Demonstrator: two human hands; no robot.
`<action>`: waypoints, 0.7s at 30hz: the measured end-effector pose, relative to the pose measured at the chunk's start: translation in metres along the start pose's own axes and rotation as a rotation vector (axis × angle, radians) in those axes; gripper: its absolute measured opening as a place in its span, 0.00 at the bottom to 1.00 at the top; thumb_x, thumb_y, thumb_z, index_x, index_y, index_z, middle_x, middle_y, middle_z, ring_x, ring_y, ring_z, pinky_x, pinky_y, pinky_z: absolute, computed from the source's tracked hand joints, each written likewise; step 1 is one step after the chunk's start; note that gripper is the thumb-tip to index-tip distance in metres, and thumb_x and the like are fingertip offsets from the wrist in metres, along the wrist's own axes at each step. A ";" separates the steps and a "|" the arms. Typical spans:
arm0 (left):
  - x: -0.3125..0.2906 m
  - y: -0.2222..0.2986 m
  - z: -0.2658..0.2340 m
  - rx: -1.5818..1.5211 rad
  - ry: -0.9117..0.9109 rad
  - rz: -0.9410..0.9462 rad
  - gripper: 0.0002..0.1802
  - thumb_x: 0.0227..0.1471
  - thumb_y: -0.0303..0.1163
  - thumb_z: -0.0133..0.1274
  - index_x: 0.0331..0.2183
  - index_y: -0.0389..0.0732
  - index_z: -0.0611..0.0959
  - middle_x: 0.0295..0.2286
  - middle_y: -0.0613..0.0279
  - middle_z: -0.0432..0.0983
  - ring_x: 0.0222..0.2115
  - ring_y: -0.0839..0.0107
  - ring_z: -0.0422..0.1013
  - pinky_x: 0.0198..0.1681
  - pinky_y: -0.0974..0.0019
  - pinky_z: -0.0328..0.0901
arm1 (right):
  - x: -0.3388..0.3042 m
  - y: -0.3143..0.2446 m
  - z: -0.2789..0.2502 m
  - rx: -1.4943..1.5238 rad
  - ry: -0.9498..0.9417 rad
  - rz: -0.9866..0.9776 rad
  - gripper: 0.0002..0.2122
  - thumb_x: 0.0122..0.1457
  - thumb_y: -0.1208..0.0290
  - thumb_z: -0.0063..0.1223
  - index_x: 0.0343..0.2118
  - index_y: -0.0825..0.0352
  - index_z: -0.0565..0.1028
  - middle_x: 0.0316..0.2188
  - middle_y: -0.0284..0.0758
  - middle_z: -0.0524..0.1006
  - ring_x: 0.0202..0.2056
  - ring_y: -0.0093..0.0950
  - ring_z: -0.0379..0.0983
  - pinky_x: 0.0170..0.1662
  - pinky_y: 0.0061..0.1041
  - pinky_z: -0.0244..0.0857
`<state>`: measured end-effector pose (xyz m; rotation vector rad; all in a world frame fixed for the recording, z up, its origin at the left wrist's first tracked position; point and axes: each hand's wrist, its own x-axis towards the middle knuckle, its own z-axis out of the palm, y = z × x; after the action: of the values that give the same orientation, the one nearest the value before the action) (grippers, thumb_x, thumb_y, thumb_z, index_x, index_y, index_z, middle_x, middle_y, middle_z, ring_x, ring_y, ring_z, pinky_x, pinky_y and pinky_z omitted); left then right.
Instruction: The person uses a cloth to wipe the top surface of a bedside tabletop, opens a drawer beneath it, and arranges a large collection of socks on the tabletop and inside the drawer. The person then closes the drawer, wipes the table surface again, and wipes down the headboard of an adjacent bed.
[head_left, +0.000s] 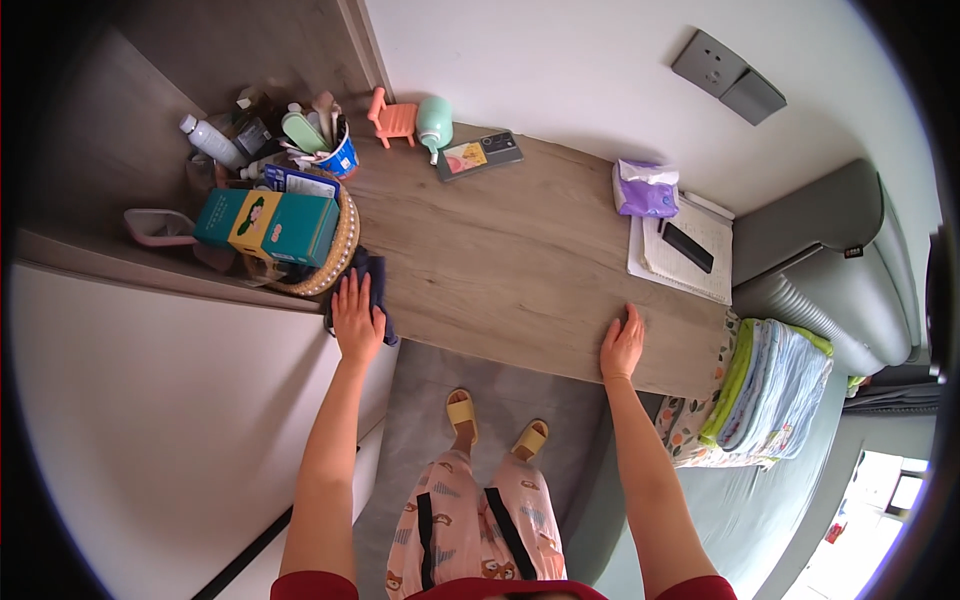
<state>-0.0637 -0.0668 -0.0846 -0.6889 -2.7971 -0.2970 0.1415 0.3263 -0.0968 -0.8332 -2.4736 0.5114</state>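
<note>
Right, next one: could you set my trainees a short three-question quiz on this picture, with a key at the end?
1. Fill the blank: the person's left hand lies flat on a dark ____.
2. True or false: the right hand is gripping the tissue pack.
3. What colour are the slippers? A) blue B) yellow C) black

Key:
1. Cloth.
2. False; it rests at the edge of the desk.
3. B.

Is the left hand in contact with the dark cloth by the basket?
Touching. The head view shows the left hand laid on the dark cloth, no gap visible between them.
</note>
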 end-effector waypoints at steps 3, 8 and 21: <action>-0.010 0.051 0.016 0.060 0.031 -0.232 0.33 0.44 0.36 0.42 0.55 0.37 0.61 0.56 0.46 0.51 0.57 0.49 0.49 0.57 0.48 0.46 | 0.002 -0.001 -0.003 0.085 -0.007 0.017 0.17 0.57 0.72 0.42 0.49 0.70 0.63 0.46 0.45 0.68 0.48 0.43 0.63 0.52 0.35 0.56; -0.022 0.218 0.029 -0.054 -0.112 -0.175 0.38 0.45 0.39 0.46 0.56 0.33 0.56 0.57 0.39 0.44 0.59 0.43 0.42 0.58 0.45 0.42 | -0.010 0.018 -0.017 0.357 0.111 0.190 0.16 0.58 0.73 0.42 0.49 0.69 0.63 0.47 0.44 0.67 0.48 0.41 0.63 0.52 0.34 0.56; -0.066 0.363 0.013 -0.594 -0.099 0.367 0.24 0.40 0.33 0.52 0.43 0.41 0.74 0.50 0.56 0.62 0.54 0.53 0.53 0.56 0.45 0.46 | 0.002 0.017 -0.047 0.368 -0.328 0.152 0.20 0.59 0.63 0.39 0.52 0.69 0.63 0.48 0.45 0.68 0.50 0.42 0.63 0.54 0.35 0.55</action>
<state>0.1641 0.2230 -0.0658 -1.3493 -2.5888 -1.0581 0.1731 0.3489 -0.0659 -0.8399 -2.4909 1.1998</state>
